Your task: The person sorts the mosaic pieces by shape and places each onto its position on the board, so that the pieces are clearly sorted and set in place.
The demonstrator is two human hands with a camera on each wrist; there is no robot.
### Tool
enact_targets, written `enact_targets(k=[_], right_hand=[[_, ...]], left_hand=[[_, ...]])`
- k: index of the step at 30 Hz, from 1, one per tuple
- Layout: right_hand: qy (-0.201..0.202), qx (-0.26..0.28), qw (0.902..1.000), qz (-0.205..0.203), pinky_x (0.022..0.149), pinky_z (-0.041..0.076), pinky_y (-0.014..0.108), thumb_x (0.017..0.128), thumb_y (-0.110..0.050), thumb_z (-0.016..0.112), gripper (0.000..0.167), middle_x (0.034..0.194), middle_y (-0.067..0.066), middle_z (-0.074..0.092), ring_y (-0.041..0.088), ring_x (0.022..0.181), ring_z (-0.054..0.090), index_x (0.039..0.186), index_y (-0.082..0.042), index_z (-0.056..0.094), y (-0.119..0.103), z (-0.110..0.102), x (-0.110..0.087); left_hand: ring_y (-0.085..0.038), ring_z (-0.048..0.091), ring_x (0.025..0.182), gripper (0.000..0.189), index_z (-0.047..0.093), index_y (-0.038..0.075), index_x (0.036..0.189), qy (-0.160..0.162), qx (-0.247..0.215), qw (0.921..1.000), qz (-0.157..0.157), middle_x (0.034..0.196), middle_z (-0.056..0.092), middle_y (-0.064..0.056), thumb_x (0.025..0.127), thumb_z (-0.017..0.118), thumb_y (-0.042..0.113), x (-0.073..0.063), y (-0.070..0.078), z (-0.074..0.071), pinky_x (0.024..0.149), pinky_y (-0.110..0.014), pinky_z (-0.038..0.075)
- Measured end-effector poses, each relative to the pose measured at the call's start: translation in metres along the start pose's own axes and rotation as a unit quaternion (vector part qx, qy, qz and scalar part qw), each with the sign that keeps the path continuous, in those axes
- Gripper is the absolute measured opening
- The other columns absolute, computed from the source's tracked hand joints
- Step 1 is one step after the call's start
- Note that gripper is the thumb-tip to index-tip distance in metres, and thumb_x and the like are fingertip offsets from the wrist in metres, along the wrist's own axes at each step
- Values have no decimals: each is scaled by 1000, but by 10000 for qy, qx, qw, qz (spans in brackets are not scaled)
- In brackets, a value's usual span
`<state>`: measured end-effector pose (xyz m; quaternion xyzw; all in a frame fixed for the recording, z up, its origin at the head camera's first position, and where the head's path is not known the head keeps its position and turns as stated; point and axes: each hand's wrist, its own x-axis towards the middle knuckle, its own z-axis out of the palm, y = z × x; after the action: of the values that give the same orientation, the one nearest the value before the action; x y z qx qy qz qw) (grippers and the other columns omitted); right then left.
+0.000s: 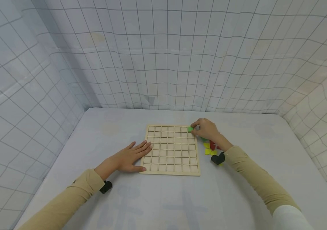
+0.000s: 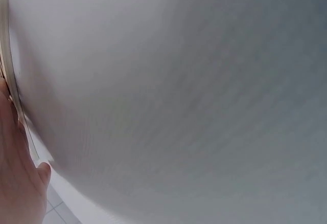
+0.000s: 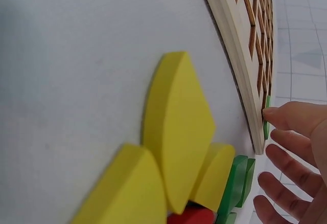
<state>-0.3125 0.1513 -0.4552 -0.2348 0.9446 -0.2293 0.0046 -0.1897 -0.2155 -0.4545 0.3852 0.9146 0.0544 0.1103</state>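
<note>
A square wooden grid board (image 1: 170,173) with rows of shallow square cells lies on the table. My left hand (image 1: 130,157) rests flat on the board's left edge, fingers spread, with the thumb near its front left corner; the left wrist view shows only part of this hand (image 2: 20,173). At the far right corner cell my right hand (image 1: 206,128) pinches a small green piece (image 1: 190,129) between thumb and index finger. The right wrist view shows that green piece (image 3: 267,116) edge-on at the board's corner, the other fingers loosely bent.
Beside the board's right edge, under my right wrist, lie loose yellow pieces (image 3: 179,127), red pieces (image 1: 212,145) and green pieces (image 3: 235,183), some overlapping. They are thick, with curved edges. A white cloth covers the table (image 1: 163,201), and grid-patterned curtains (image 1: 163,64) stand around it.
</note>
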Motion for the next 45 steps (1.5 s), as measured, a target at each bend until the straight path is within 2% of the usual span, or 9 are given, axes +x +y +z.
enact_targets(k=[11,18,28,37,45], right_hand=[[130,-13,9999,-89,59,48,28,83,-25,75,30,103,8,71,21,81,62,108,-9,74,-1,-5,-4],[237,-82,9996,-129,68,53,36,85,-25,73,27,103,9,71,26,89,63,108,-9,74,1,-10,-8],[403,83,9990,191,77,52,43,85,-22,72,28,110,9,70,28,100,59,111,-11,73,11,-21,-17],[675,-44,9975,194,75,53,42,86,-20,71,28,109,9,71,27,99,60,112,-9,72,27,-32,-28],[816,-50,9954,501,76,51,43,86,-19,70,29,107,12,70,29,100,57,113,-9,71,39,-36,-38]], left_hand=[[-31,15,149,85,19,11,155,-34,29,10000,-53,162,15,-10,92,52,57,2,-1,-1,116,-61,14],[-32,15,149,84,19,10,155,-60,1,10000,-33,162,14,-11,92,51,57,1,-1,-3,116,-61,14],[-30,13,150,85,16,12,155,-125,-8,9999,-90,163,12,-9,92,51,58,2,-2,1,116,-61,12],[-27,9,151,86,13,14,156,-182,-75,9997,-139,163,9,-6,92,50,58,2,-2,2,118,-59,9],[-27,9,151,86,13,14,156,-183,-97,9997,-150,163,9,-7,92,51,58,1,-1,2,118,-59,9]])
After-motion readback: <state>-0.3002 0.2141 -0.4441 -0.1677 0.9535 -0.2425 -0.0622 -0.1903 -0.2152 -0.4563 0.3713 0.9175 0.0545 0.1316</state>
